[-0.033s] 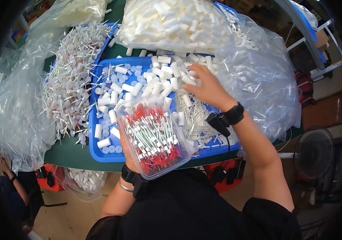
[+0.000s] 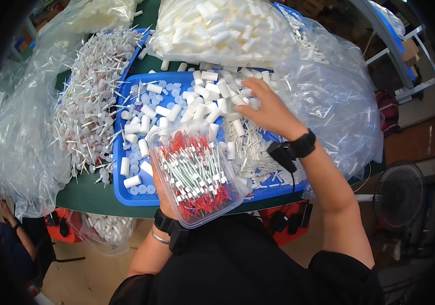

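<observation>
Currently, your left hand sits under a clear plastic tub, cupping it from below so it hangs level at the near edge of the blue tray; how far its fingers curl is hidden. Contents: red-tipped white sticks, long axes mostly running from near-left to far-right, red ends to both sides. Your right hand, fingers loosely spread and bent, rests on white plastic cylinders heaped in the tray; whether it grips one, you cannot tell. Bagged pins lie left on the green tabletop.
</observation>
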Available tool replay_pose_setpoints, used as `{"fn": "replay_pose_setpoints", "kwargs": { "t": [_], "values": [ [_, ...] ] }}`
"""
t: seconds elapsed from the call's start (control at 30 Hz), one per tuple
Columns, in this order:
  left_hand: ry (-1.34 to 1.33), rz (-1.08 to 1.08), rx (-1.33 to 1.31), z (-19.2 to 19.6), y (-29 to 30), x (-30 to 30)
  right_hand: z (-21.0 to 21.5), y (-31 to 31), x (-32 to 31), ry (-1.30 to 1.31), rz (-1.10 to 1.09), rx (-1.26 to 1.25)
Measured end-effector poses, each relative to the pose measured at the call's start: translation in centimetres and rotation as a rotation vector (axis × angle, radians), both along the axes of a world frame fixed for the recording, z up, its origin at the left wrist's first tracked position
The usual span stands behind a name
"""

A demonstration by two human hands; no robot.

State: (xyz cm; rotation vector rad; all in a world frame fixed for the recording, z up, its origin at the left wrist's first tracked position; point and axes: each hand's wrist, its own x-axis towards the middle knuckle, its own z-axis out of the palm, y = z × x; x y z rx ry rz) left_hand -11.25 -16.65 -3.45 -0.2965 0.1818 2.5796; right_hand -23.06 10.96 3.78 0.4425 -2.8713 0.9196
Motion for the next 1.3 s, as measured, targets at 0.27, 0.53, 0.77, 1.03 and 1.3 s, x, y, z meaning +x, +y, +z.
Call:
{"fn": "replay_pose_setpoints", "kwargs": {
  "t": [0.27,0.53,0.77,1.03,1.3],
  "values": [
    [0.007,0.011,-0.004,0.0,0.2,-0.3,4.3,2.1,12.5,-0.299,0.099,0.489],
    [0.013,0.002,-0.023,0.2,0.3,-0.2,-0.6,0.2,14.2,-0.268,0.076,0.25],
    [0.025,0.016,-0.017,0.7,0.6,-0.2,0.5,0.0,6.5,-0.19,-0.043,0.046],
    [0.027,0.061,0.019,1.1,0.5,-0.2,2.8,4.2,7.4,0.031,-0.018,0.342],
    [0.027,0.028,0.002,0.7,0.6,0.0,1.0,5.1,12.4,-0.243,0.06,0.55]
  ]
}}
